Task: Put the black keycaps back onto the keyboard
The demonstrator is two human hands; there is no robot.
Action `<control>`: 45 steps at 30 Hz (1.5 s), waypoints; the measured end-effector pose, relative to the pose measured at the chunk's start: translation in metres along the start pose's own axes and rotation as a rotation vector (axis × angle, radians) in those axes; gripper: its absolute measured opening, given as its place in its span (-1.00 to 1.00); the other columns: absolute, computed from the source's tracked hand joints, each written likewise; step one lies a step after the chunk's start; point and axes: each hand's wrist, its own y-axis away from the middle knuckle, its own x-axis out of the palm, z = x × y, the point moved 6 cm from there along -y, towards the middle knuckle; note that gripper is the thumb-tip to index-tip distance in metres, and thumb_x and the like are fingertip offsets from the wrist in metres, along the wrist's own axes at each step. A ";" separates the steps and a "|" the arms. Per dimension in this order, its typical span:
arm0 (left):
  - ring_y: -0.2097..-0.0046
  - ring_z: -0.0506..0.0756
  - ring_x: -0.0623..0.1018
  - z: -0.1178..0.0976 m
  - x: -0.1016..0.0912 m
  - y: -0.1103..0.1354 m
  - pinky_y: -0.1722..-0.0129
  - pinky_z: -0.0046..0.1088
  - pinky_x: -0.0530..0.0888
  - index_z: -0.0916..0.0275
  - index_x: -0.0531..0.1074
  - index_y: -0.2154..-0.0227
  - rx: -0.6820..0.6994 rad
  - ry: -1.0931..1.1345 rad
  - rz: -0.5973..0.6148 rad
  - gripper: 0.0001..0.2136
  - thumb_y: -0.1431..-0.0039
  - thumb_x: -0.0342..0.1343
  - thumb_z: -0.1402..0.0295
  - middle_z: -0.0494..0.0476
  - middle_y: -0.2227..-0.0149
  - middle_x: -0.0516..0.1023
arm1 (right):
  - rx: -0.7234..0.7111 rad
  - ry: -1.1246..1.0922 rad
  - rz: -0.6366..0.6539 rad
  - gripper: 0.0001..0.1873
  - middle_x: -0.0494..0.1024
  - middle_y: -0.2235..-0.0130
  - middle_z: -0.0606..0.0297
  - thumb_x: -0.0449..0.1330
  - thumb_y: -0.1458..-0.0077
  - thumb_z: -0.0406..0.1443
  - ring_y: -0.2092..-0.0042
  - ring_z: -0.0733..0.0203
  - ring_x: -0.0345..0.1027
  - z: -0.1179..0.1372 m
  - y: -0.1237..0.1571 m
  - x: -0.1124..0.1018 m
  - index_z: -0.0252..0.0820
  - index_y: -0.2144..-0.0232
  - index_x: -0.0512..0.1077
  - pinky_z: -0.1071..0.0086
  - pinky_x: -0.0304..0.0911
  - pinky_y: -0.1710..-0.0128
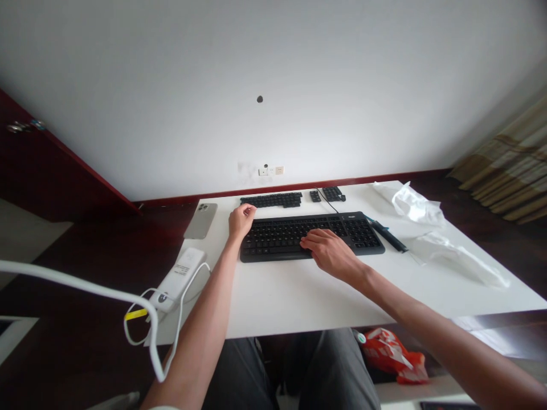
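A black keyboard [294, 234] lies on the white table [299, 296]. My right hand [327, 250] rests flat on the keyboard's front middle, fingers stretched out to the left. My left hand [240, 220] hovers at the keyboard's far left corner with fingers curled in a pinch; what it holds, if anything, is too small to make out. Behind the keyboard lie a row of loose black keycaps [271, 200] and two smaller keycap groups [329, 195].
A phone [200, 220] lies face down at the table's left edge. A white power bank [178, 279] with a white cable [141, 310] sits at the front left. A black pen-like tool [388, 236] and crumpled clear plastic [427, 228] lie at the right. An orange bag [391, 353] is under the table.
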 end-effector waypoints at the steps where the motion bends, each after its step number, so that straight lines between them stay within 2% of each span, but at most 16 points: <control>1: 0.28 0.11 0.57 0.000 0.000 0.000 0.24 -0.43 0.42 0.11 0.63 0.31 0.001 0.002 -0.001 -0.80 -0.24 0.10 0.22 0.07 0.32 0.66 | 0.008 -0.009 -0.007 -0.54 0.65 0.03 0.17 0.06 -0.14 -0.58 -0.09 -0.06 0.44 -0.002 0.002 0.003 -0.13 0.09 0.60 0.08 0.36 -0.02; 4: 0.28 0.11 0.56 -0.001 0.000 0.000 0.24 -0.43 0.42 0.11 0.62 0.32 0.006 0.008 0.003 -0.80 -0.24 0.11 0.22 0.06 0.32 0.66 | 0.039 -0.070 -0.084 -0.51 0.64 -0.01 0.19 0.05 -0.12 -0.56 -0.08 -0.04 0.46 -0.008 0.010 0.008 -0.13 0.04 0.60 0.05 0.40 -0.04; 9: 0.29 0.10 0.56 -0.002 0.000 -0.001 0.25 -0.44 0.41 0.10 0.62 0.32 0.005 0.002 0.014 -0.80 -0.24 0.11 0.22 0.06 0.32 0.66 | 0.107 -0.263 -0.213 -0.37 0.49 -0.23 0.24 0.06 -0.10 -0.52 -0.21 -0.01 0.38 -0.023 0.020 0.006 -0.01 -0.17 0.48 0.02 0.33 -0.23; 14: 0.29 0.10 0.56 -0.002 -0.001 0.000 0.26 -0.45 0.40 0.10 0.62 0.32 0.006 0.005 0.000 -0.80 -0.25 0.10 0.21 0.05 0.33 0.65 | 0.236 -0.373 -0.289 -0.52 0.53 -0.13 0.17 0.16 -0.16 -0.37 -0.09 0.00 0.48 -0.044 0.023 -0.006 -0.04 -0.12 0.51 0.10 0.41 -0.15; 17: 0.29 0.10 0.56 -0.002 -0.001 -0.001 0.25 -0.45 0.40 0.10 0.62 0.32 0.011 0.001 0.005 -0.80 -0.25 0.10 0.22 0.05 0.33 0.66 | 0.250 -0.381 -0.241 -0.65 0.57 -0.05 0.17 0.22 -0.20 -0.28 0.00 0.01 0.52 -0.049 0.022 -0.008 -0.05 -0.03 0.56 0.14 0.46 -0.06; 20: 0.27 0.10 0.57 -0.002 0.000 -0.001 0.23 -0.45 0.41 0.10 0.62 0.31 -0.001 -0.017 0.014 -0.79 -0.25 0.10 0.20 0.05 0.30 0.67 | 0.242 -0.376 -0.190 -0.73 0.61 0.00 0.19 0.25 -0.24 -0.19 0.00 -0.01 0.51 -0.048 0.020 -0.006 -0.03 0.03 0.59 0.12 0.44 -0.06; 26: 0.27 0.10 0.57 -0.003 0.000 -0.001 0.22 -0.44 0.40 0.10 0.62 0.30 -0.019 -0.037 0.036 -0.79 -0.25 0.09 0.19 0.06 0.29 0.67 | 0.232 -0.425 -0.105 -0.76 0.66 0.06 0.22 0.23 -0.27 -0.14 0.03 0.03 0.53 -0.049 0.010 -0.004 -0.04 0.14 0.65 0.19 0.41 -0.03; 33: 0.26 0.11 0.57 -0.004 0.001 0.000 0.22 -0.44 0.41 0.10 0.62 0.30 -0.019 -0.048 0.049 -0.79 -0.25 0.09 0.19 0.05 0.29 0.67 | 0.218 -0.526 0.318 -0.76 0.68 0.24 0.26 0.30 -0.14 -0.11 0.22 0.10 0.55 -0.061 -0.029 -0.006 -0.08 0.24 0.65 0.32 0.40 0.21; 35: 0.25 0.11 0.58 -0.004 0.001 0.000 0.21 -0.44 0.41 0.10 0.62 0.30 -0.020 -0.050 0.050 -0.78 -0.26 0.09 0.19 0.06 0.28 0.67 | 0.203 -0.541 0.392 -0.77 0.68 0.27 0.27 0.29 -0.14 -0.11 0.24 0.11 0.54 -0.064 -0.034 -0.006 -0.09 0.24 0.65 0.34 0.38 0.25; 38: 0.26 0.10 0.58 -0.004 0.001 -0.001 0.21 -0.44 0.41 0.10 0.62 0.30 -0.020 -0.058 0.049 -0.78 -0.26 0.09 0.18 0.05 0.29 0.67 | 0.187 -0.564 0.374 -0.73 0.68 0.22 0.29 0.25 -0.20 -0.09 0.27 0.15 0.51 -0.069 -0.034 -0.008 -0.05 0.17 0.65 0.36 0.32 0.32; 42: 0.29 0.10 0.57 -0.006 0.001 -0.001 0.24 -0.44 0.39 0.09 0.63 0.30 -0.015 -0.079 0.052 -0.77 -0.26 0.09 0.17 0.04 0.34 0.65 | 0.152 -0.624 0.280 -0.69 0.66 0.10 0.28 0.16 -0.29 -0.11 0.20 0.16 0.51 -0.071 -0.026 -0.009 -0.01 0.10 0.65 0.36 0.33 0.27; 45: 0.29 0.10 0.56 -0.007 0.001 0.000 0.24 -0.44 0.38 0.09 0.64 0.29 -0.020 -0.084 0.060 -0.78 -0.25 0.09 0.19 0.04 0.35 0.65 | 0.168 -0.584 0.246 -0.70 0.67 0.12 0.26 0.17 -0.28 -0.13 0.25 0.17 0.50 -0.072 -0.023 -0.008 -0.04 0.11 0.66 0.36 0.30 0.33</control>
